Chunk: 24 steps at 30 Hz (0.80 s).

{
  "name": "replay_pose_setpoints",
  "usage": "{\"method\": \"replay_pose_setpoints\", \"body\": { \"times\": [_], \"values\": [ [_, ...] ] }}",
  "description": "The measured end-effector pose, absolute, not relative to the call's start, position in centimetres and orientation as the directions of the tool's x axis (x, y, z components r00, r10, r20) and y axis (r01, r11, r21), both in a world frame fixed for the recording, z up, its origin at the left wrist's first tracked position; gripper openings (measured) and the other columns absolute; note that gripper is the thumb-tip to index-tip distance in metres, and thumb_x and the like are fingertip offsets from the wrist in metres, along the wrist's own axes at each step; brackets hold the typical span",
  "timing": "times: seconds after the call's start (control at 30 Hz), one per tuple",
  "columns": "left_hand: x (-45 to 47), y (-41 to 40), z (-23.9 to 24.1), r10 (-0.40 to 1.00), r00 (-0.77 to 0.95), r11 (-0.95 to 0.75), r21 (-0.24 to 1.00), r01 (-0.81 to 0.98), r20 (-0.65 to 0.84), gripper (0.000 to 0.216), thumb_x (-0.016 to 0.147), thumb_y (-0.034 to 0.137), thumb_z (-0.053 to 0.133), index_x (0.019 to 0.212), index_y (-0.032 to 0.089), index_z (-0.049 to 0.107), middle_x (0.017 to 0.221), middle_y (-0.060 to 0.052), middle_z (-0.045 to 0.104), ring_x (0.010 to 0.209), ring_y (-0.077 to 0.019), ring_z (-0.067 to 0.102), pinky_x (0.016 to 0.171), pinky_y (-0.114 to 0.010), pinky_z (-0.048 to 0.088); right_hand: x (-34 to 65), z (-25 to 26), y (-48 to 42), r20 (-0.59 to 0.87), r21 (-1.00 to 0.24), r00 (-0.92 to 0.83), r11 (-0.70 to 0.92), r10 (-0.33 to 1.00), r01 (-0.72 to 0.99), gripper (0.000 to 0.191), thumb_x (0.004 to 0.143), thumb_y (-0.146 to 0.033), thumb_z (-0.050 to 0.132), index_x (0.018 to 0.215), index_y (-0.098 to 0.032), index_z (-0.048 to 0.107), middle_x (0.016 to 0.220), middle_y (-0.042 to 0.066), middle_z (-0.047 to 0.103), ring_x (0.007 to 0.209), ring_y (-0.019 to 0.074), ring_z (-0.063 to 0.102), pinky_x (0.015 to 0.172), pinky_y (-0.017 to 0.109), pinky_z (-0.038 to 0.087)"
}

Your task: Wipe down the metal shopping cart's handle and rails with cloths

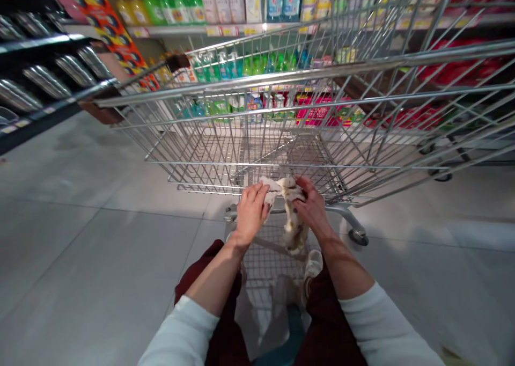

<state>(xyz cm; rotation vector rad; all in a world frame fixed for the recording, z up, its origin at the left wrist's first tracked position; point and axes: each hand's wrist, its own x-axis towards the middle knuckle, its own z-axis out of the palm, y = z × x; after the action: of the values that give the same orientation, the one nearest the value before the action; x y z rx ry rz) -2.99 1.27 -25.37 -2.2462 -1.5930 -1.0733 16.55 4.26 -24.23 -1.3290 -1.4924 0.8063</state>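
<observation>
A stained whitish cloth (292, 224) hangs between my two hands at the near end of a metal shopping cart (281, 87). My left hand (250, 213) is closed on the cloth's upper left part. My right hand (310, 205) grips its upper right part, fingers curled over it. The lower end of the cloth dangles over the cart's low wire rack (267, 258). My knees in dark red trousers show below my arms.
Store shelves with coloured bottles (225, 1) run across the back. A dark shelf unit with shiny items (36, 81) stands at the left. Red packages (454, 71) fill shelves at the right. Grey tiled floor (80, 237) spreads on both sides. A cart wheel (357, 236) sits near my right hand.
</observation>
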Motion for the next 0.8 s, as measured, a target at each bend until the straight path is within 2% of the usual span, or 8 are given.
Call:
{"method": "replay_pose_setpoints", "body": {
  "times": [0.1, 0.17, 0.23, 0.33, 0.4, 0.47, 0.63, 0.8],
  "values": [
    [-3.5, 1.6, -24.4, 0.624, 0.089, -0.404, 0.222, 0.887, 0.776, 0.041, 0.091, 0.018, 0.055, 0.13, 0.021, 0.062, 0.131, -0.012, 0.063, 0.123, -0.0258, 0.056, 0.105, -0.042, 0.048, 16.5, -24.2, 4.3, 0.221, -0.914, 0.046, 0.19, 0.974, 0.359, 0.06, 0.07, -0.024, 0.06, 0.131, -0.023, 0.058, 0.131, 0.007, 0.067, 0.114, 0.0218, 0.066, 0.107, 0.045, 0.051],
    [-3.8, 2.3, -23.7, 0.506, 0.031, -0.377, 0.189, 0.907, 0.862, 0.04, 0.093, 0.018, 0.052, 0.132, 0.023, 0.061, 0.139, -0.013, 0.057, 0.132, -0.027, 0.051, 0.11, -0.045, 0.044, 16.5, -24.0, 4.2, 0.213, -0.918, 0.062, 0.179, 0.975, 0.353, 0.061, 0.069, -0.024, 0.06, 0.13, -0.021, 0.059, 0.128, 0.008, 0.068, 0.11, 0.0218, 0.068, 0.104, 0.041, 0.053],
    [-3.8, 3.1, -23.1, 0.448, -0.01, -0.353, 0.187, 0.917, 0.894, 0.045, 0.094, 0.018, 0.05, 0.139, 0.021, 0.056, 0.148, -0.016, 0.049, 0.143, -0.0289, 0.042, 0.115, -0.049, 0.038, 16.4, -23.8, 4.2, 0.21, -0.925, 0.074, 0.173, 0.975, 0.339, 0.062, 0.067, -0.024, 0.06, 0.129, -0.02, 0.059, 0.124, 0.008, 0.07, 0.106, 0.0214, 0.069, 0.101, 0.039, 0.056],
    [-3.5, 4.0, -23.2, 0.491, -0.03, -0.351, 0.229, 0.908, 0.87, 0.054, 0.096, 0.024, 0.051, 0.148, 0.015, 0.044, 0.157, -0.022, 0.036, 0.153, -0.0336, 0.026, 0.12, -0.056, 0.03, 16.4, -23.6, 4.1, 0.218, -0.922, 0.063, 0.184, 0.974, 0.341, 0.062, 0.068, -0.023, 0.06, 0.131, -0.022, 0.058, 0.123, 0.007, 0.071, 0.104, 0.021, 0.07, 0.099, 0.039, 0.057],
    [-3.4, 4.2, -23.7, 0.549, -0.031, -0.346, 0.26, 0.901, 0.835, 0.06, 0.095, 0.032, 0.056, 0.149, 0.012, 0.041, 0.159, -0.024, 0.033, 0.155, -0.0367, 0.02, 0.122, -0.059, 0.027, 16.5, -23.6, 4.1, 0.22, -0.916, 0.059, 0.185, 0.974, 0.357, 0.062, 0.069, -0.022, 0.06, 0.131, -0.022, 0.058, 0.123, 0.008, 0.071, 0.103, 0.0214, 0.071, 0.098, 0.04, 0.057],
    [-3.4, 4.1, -24.4, 0.59, -0.021, -0.329, 0.264, 0.907, 0.807, 0.057, 0.095, 0.03, 0.057, 0.148, 0.014, 0.043, 0.157, -0.024, 0.036, 0.154, -0.0365, 0.022, 0.121, -0.059, 0.028, 16.5, -23.5, 4.1, 0.226, -0.911, 0.059, 0.19, 0.972, 0.365, 0.061, 0.069, -0.022, 0.06, 0.13, -0.023, 0.059, 0.122, 0.007, 0.072, 0.102, 0.0215, 0.071, 0.097, 0.04, 0.058],
    [-4.1, 3.2, -25.7, 0.673, 0.026, -0.299, 0.24, 0.924, 0.739, 0.048, 0.091, 0.007, 0.051, 0.138, 0.015, 0.054, 0.146, -0.022, 0.052, 0.151, -0.0333, 0.032, 0.118, -0.055, 0.036, 16.4, -23.6, 4.2, 0.246, -0.91, 0.065, 0.207, 0.967, 0.36, 0.06, 0.069, -0.023, 0.059, 0.129, -0.022, 0.06, 0.122, 0.008, 0.072, 0.102, 0.0218, 0.071, 0.096, 0.041, 0.058],
    [-5.0, 1.7, -25.9, 0.746, 0.066, -0.277, 0.219, 0.936, 0.662, 0.049, 0.084, 0.004, 0.055, 0.132, 0.015, 0.059, 0.138, -0.019, 0.057, 0.143, -0.0324, 0.043, 0.114, -0.05, 0.042, 16.5, -23.8, 4.3, 0.246, -0.907, 0.045, 0.214, 0.968, 0.364, 0.063, 0.067, -0.021, 0.058, 0.13, -0.021, 0.059, 0.124, 0.009, 0.071, 0.105, 0.0225, 0.07, 0.098, 0.041, 0.058]
  ]
}}
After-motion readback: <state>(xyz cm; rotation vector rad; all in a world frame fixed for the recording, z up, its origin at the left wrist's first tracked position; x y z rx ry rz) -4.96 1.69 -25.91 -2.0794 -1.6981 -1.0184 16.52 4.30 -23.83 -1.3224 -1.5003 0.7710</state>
